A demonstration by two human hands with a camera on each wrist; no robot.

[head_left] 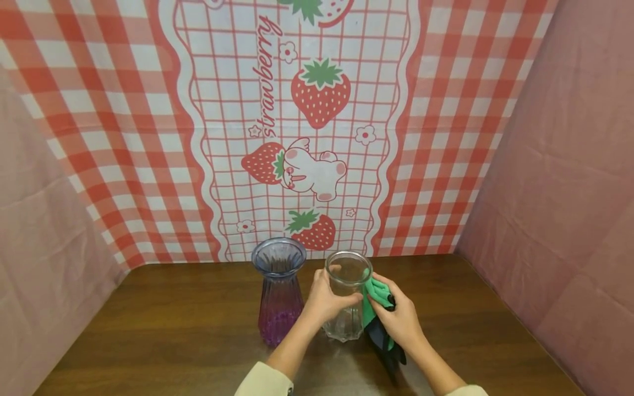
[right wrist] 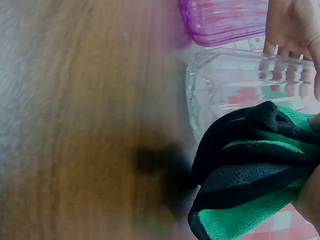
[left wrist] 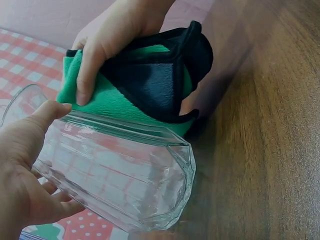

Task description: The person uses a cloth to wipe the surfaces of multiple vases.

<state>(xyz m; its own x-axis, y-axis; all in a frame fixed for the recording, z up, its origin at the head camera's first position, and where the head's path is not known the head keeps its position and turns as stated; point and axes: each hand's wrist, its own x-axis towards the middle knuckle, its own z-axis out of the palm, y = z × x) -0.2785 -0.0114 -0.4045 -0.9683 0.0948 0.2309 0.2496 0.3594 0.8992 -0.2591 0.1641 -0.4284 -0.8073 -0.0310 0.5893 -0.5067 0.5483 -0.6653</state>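
A clear glass vase (head_left: 345,324) with a round rim and faceted sides stands upright at the middle of the wooden table. My left hand (head_left: 324,300) grips it from the left, thumb across the near side and fingers behind, as the left wrist view shows. In my right hand (head_left: 398,313) is a bunched green cloth (left wrist: 115,95) with dark grey patches and black edging. The cloth lies against the right side of the vase and hangs down from the fingers. Part of the right hand is cut off in the right wrist view.
Left of the clear vase stands a ribbed glass vase (head_left: 279,297), bluish at its flared rim and purple at its base. The wooden table (head_left: 173,324) ends at a red-and-white checked strawberry cloth (head_left: 317,165) behind. Pink fabric (head_left: 569,181) hangs at both sides.
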